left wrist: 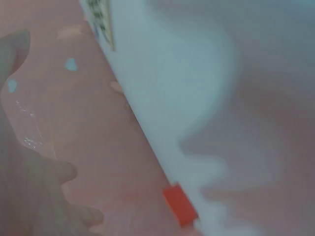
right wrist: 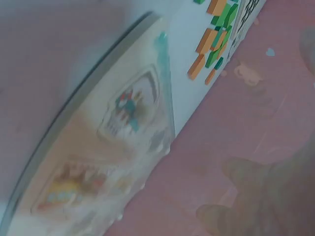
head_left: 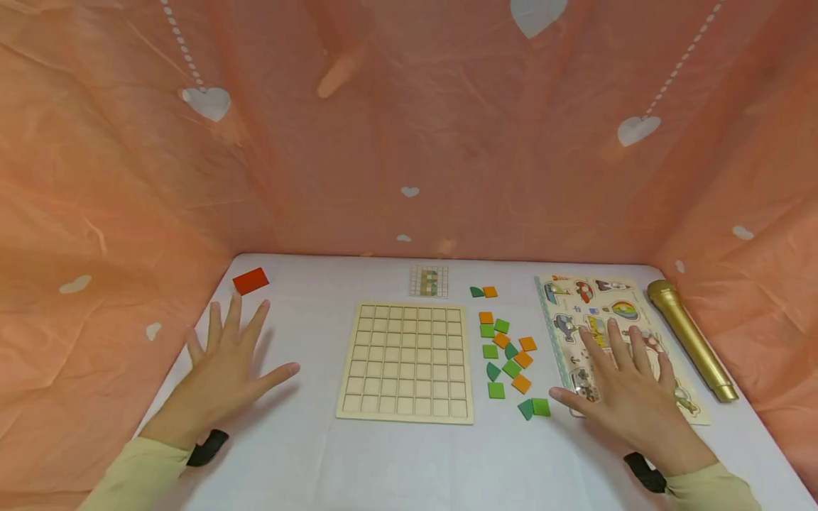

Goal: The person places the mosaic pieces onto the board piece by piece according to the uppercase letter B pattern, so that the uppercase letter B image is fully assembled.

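My left hand point(head_left: 224, 376), fingers spread, hovers over the left of the white table and holds nothing; a red block point(head_left: 251, 281) lies just beyond its fingertips. On the other side my right hand point(head_left: 633, 397) is spread over a picture puzzle board point(head_left: 556, 298) and hides part of it. Between the hands lies a wooden grid board point(head_left: 405, 362) with bare square cells. Right of this board are scattered orange square tiles point(head_left: 521, 384), green square tiles point(head_left: 490, 351) and dark green quarter-round tiles point(head_left: 493, 372). The right wrist view shows the puzzle board point(right wrist: 93, 132) close up.
A small pattern card point(head_left: 429, 281) with a colored grid lies behind the grid board. At the far right rests a gold microphone-shaped object point(head_left: 693, 341). Pink-orange curtains point(head_left: 409, 142) with white hearts enclose the table's back and sides.
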### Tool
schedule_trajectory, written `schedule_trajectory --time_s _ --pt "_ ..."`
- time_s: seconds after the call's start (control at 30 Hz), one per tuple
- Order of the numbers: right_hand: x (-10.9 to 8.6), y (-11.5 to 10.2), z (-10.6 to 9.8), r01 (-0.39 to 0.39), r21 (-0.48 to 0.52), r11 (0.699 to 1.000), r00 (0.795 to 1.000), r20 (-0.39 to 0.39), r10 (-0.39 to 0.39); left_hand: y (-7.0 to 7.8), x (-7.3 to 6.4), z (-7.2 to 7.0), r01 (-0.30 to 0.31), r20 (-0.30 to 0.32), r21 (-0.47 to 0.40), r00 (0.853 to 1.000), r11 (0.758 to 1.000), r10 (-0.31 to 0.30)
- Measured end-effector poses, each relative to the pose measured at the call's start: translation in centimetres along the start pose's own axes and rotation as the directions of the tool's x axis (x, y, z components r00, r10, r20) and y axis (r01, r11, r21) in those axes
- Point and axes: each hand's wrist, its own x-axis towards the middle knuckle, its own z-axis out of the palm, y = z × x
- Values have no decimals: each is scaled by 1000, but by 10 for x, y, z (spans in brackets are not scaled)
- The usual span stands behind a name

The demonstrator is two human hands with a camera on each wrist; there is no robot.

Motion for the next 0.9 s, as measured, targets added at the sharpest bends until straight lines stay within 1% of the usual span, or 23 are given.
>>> schedule_trajectory --time_s 0.1,0.2,0.27,0.37,0.43,0.5,0.57,0.63,0.67,0.77,0.83,0.9 --pt "4 -2 1 35 49 998 999 9 -35 12 10 8 0 41 -100 999 995 4" --pt "9 -5 3 77 118 990 997 11 -79 28 19 19 1 70 -229 997 973 16" --pt "14 -7 5 111 144 983 994 -7 -111 42 24 26 33 92 -325 996 945 -3" --pt "24 -10 8 178 192 965 984 -35 -175 62 28 36 90 129 -464 991 881 -33" --pt "32 -12 10 218 210 953 976 -52 -211 72 30 43 141 159 -517 985 844 -67" --pt "39 -14 11 248 226 942 969 -56 -241 78 31 49 177 185 -543 979 821 -88" --pt "46 -15 12 267 232 935 964 -57 -261 82 31 54 204 201 -542 973 815 -109" --pt "53 -16 12 277 228 933 961 -53 -272 84 31 58 219 207 -549 971 807 -123" --pt "56 -17 12 282 231 931 959 -54 -277 85 30 59 221 206 -549 970 806 -127" --pt "63 -17 14 270 248 931 963 -41 -268 85 29 63 207 189 -545 974 812 -121" --pt "68 -18 17 259 248 933 965 -33 -259 84 27 64 201 177 -533 976 822 -124" --pt "71 -19 20 250 245 937 967 -21 -252 84 26 64 199 164 -532 978 823 -131"
